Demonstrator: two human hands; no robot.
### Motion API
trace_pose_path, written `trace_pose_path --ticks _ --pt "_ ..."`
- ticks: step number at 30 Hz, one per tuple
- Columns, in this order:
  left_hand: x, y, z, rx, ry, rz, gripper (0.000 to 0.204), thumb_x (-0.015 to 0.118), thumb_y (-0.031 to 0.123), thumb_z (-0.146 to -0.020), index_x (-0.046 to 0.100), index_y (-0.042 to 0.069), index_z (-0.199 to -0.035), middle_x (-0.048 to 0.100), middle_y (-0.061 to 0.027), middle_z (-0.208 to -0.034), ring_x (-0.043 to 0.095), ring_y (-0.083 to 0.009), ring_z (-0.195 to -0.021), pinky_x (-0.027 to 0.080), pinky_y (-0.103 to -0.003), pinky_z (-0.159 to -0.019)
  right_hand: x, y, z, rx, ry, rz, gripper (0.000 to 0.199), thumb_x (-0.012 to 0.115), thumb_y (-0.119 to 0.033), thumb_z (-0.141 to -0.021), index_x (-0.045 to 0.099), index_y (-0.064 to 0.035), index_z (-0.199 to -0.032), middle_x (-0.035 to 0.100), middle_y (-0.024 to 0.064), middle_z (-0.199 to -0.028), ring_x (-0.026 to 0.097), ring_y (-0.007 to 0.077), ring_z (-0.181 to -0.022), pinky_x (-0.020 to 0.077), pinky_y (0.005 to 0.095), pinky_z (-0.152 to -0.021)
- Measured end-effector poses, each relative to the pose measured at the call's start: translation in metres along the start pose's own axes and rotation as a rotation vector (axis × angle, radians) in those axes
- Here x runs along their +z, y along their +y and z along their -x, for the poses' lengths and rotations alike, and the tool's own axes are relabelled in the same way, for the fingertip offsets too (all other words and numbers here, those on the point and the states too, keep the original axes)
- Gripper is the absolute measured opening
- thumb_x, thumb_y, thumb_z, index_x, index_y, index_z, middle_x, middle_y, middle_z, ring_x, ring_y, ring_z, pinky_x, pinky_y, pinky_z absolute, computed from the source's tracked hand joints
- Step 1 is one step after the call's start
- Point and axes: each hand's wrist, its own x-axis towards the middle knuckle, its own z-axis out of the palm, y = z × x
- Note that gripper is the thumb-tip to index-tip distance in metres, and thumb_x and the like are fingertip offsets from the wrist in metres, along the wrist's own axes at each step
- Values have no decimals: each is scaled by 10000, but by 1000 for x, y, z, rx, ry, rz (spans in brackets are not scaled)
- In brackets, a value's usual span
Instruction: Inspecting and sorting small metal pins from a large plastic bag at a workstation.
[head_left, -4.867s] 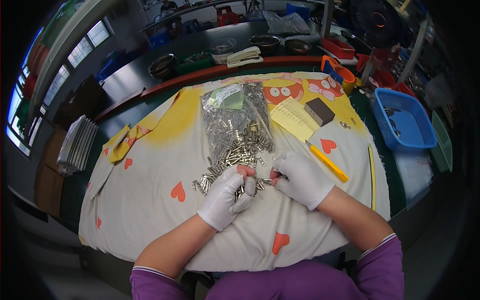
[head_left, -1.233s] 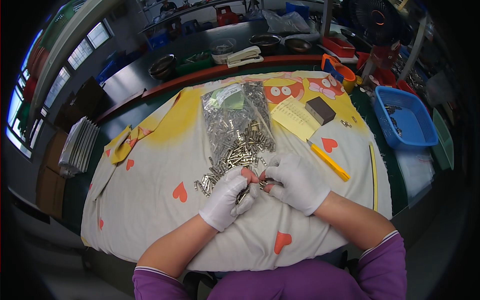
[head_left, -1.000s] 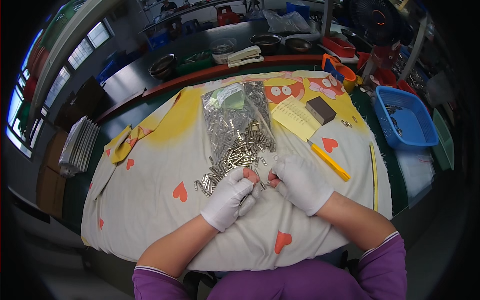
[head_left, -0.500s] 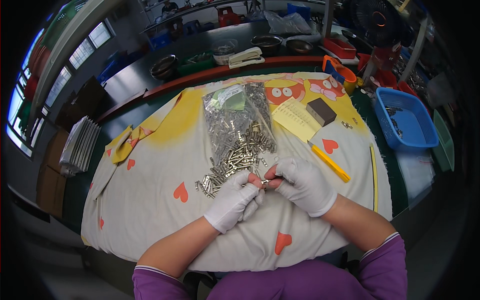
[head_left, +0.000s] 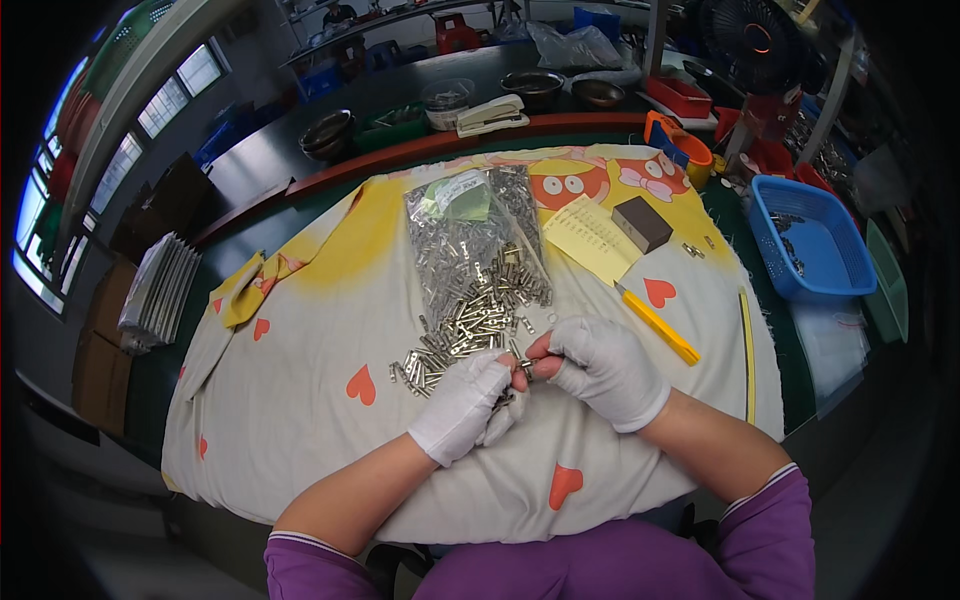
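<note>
My left hand (head_left: 465,405) and my right hand (head_left: 608,372), both in white gloves with bare fingertips, meet over the cloth just in front of a heap of small metal pieces (head_left: 475,325). Between their pinched fingertips is a small silvery metal piece (head_left: 528,369), its exact kind too small to make out. More metal shows under the curled fingers of the left hand. The heap spills out of a clear plastic bag (head_left: 450,240) that is full of similar pieces and has a pale green label inside.
Right of the bag lie a yellow paper (head_left: 592,240), a dark block (head_left: 642,224) and a yellow-handled cutter (head_left: 660,326). A blue basket (head_left: 815,240) holds some metal pieces at the right. Papers (head_left: 160,290) stand stacked at the left; bowls (head_left: 532,88) sit behind.
My left fingertips have shifted slightly and the small metal piece between the hands has turned a little. More metal shows under the left fingers. The heap and bag look unchanged.
</note>
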Motion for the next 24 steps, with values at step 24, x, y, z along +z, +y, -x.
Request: trace_pose_path --ticks 24 --pt "-3 -3 -5 16 -59 138 171 418 210 -913 467 51 -870 502 -41 -625 347 -73 -365 229 -209 -320 -91 16 -15 580 257 592 105 604 -162 -760 615 -61 -790 615 133 -808 591 284 -781 472 352 -684"
